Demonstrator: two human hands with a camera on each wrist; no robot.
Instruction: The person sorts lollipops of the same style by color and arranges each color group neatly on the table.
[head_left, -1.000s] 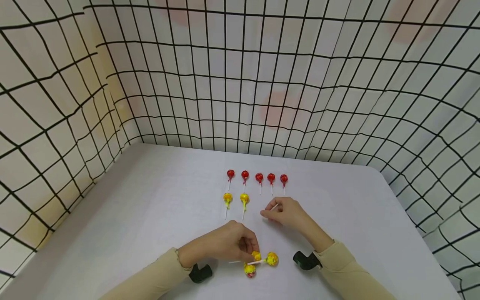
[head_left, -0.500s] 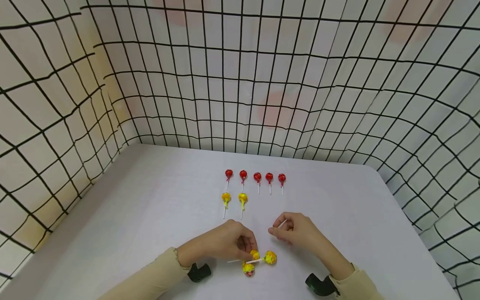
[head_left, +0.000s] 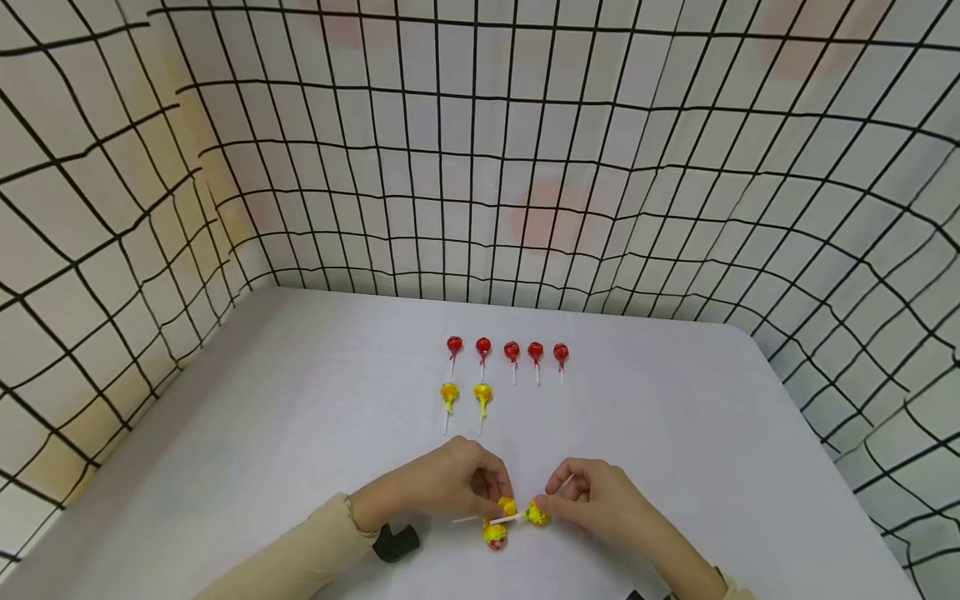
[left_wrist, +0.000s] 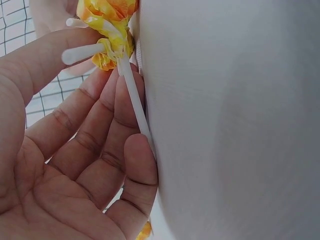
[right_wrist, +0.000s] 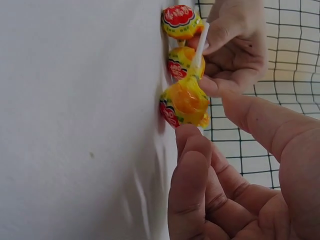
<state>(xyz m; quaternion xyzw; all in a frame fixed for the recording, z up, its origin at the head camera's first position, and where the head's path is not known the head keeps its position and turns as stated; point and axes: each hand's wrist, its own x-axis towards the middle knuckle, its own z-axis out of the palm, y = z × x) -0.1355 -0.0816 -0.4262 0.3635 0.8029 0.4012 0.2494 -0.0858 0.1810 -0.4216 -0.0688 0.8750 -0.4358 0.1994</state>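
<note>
Three yellow lollipops lie bunched near the front of the table. My left hand [head_left: 457,483] pinches one yellow lollipop [head_left: 507,506] between thumb and fingertips, with other white sticks [left_wrist: 134,97] crossing close by. Another yellow lollipop [head_left: 495,536] lies just in front, its red label showing. My right hand [head_left: 603,500] is at the rightmost yellow lollipop [right_wrist: 185,102]; thumb and fingertips are spread apart right at its candy end, its stick pointing toward the left hand. Behind the hands, two yellow lollipops [head_left: 482,393] lie side by side, sticks toward me.
Farther back, several red lollipops [head_left: 535,351] form a row, sticks toward me. The white table [head_left: 315,400] meets white walls with a black grid [head_left: 465,167] at the back and sides. A dark wrist-worn piece [head_left: 396,543] sits under the left sleeve.
My right hand has come back from beside the yellow row, toward me, to the rightmost bunched lollipop. My left hand has stayed at the bunch. The view has shifted slightly.
</note>
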